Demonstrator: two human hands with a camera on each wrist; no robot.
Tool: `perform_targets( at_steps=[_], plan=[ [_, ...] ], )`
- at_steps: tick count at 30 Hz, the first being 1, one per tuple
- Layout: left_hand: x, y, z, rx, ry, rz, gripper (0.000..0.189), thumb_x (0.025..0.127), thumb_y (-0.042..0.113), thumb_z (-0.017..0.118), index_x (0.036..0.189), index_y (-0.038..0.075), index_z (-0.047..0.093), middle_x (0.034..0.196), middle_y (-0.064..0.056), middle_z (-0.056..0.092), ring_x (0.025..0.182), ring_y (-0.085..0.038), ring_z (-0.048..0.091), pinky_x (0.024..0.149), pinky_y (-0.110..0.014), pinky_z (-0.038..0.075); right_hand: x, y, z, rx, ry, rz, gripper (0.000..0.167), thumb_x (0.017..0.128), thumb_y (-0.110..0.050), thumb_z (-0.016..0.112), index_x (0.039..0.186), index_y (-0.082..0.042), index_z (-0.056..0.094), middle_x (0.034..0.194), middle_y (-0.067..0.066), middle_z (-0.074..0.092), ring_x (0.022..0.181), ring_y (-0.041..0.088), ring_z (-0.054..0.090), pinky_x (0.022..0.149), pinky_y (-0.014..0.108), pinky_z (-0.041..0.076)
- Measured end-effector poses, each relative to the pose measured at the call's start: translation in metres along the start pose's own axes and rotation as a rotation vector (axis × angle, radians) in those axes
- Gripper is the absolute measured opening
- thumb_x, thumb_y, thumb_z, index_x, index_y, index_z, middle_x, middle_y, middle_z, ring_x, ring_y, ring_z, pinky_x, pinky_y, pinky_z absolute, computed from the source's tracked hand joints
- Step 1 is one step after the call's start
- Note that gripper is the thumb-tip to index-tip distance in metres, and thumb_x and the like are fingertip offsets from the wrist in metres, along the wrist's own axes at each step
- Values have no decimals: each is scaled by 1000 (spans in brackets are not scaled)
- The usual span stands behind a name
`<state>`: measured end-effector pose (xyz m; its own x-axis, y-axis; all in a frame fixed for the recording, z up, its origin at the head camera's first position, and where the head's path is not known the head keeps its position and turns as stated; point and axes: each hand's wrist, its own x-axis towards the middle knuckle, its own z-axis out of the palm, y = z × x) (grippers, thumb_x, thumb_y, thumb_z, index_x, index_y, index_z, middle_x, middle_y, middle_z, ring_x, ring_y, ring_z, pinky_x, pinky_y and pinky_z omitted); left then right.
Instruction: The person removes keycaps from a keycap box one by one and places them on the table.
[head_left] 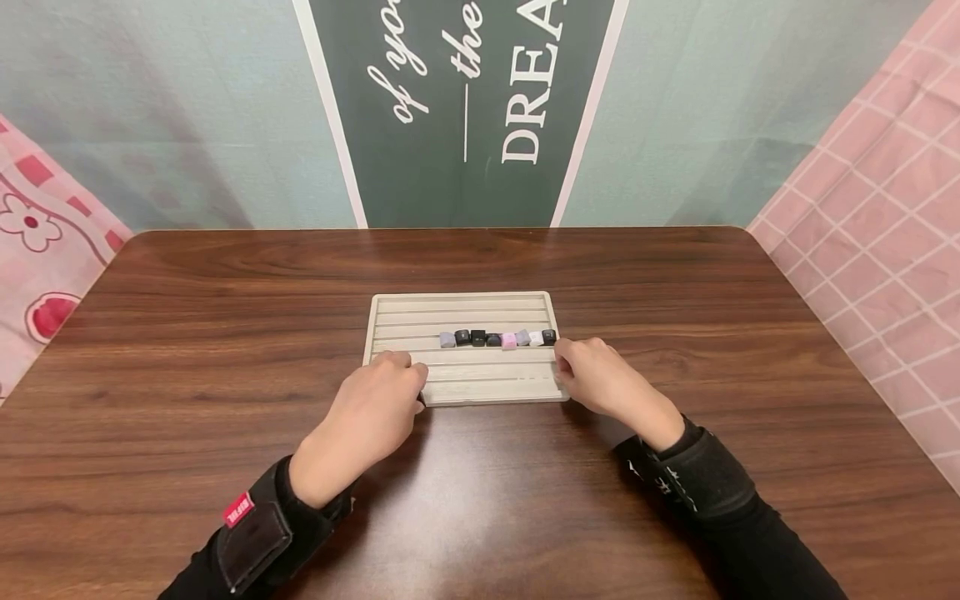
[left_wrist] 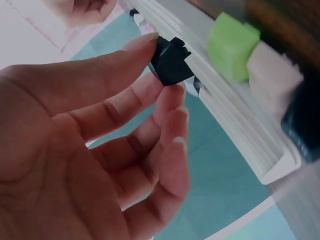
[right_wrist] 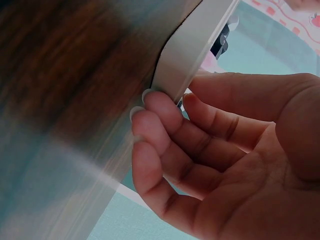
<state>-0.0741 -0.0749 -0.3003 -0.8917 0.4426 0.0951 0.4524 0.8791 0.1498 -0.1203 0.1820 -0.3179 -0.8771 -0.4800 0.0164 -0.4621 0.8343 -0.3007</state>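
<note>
left grip (head_left: 378,404): clenched in a pinch, thumb and fingertips closed on a black keycap (left_wrist: 172,65); the other fingers bend loosely beneath.
black keycap: held at the tips of the left grip, just beside the near edge of the tray (head_left: 487,390); whether it touches the tray cannot be told.
right grip (head_left: 603,379): grasping the right end of the tray, thumb at the rim and curled fingers against the outer side.
tray: cream, ridged lengthwise, lying flat on the surface (head_left: 187,333) between the two grips.
row of keycaps (head_left: 493,340): eight, side by side along the tray's middle and reaching its right end; from left to right lilac, black, black, dark, pink, lilac, white, black.
loose keycaps: a green keycap (left_wrist: 232,47), a pale keycap (left_wrist: 272,77) and a dark keycap (left_wrist: 305,120) line up near the tray's edge in the left wrist view; what they rest on is unclear.
surface: dark brown wood grain, glossy toward the person.
sleeves: black, with a dark strap (head_left: 258,533) bearing a red tag (head_left: 238,509) on the left wrist.
backdrop: pale teal cloth (head_left: 225,108) with a dark green panel (head_left: 457,183), white lettering sideways.
sides: pink patterned cloth (head_left: 45,225) left, pink gridded cloth (head_left: 885,208) right.
</note>
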Motion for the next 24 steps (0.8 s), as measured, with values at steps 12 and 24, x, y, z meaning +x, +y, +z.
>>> perform_targets(
  at_steps=[12, 24],
  plan=[
    [-1, 8, 5, -22, -64, 16, 13, 70, 0, 72, 72, 2, 59, 70, -9, 52, 70, -27, 53, 59, -37, 45, 0, 0, 0, 1, 7, -8, 24, 76, 4, 57, 65, -9, 41, 58, -1, 37, 53, 15, 38, 49, 27, 30],
    [-1, 10, 7, -26, -84, 5, 12, 72, -1, 70, 71, 3, 59, 70, -8, 51, 71, -27, 53, 59, -38, 45, 1, 0, 0, -3, 8, -7, 24, 76, 4, 58, 65, -9, 41, 58, -1, 38, 54, 15, 40, 49, 27, 31]
  ],
)
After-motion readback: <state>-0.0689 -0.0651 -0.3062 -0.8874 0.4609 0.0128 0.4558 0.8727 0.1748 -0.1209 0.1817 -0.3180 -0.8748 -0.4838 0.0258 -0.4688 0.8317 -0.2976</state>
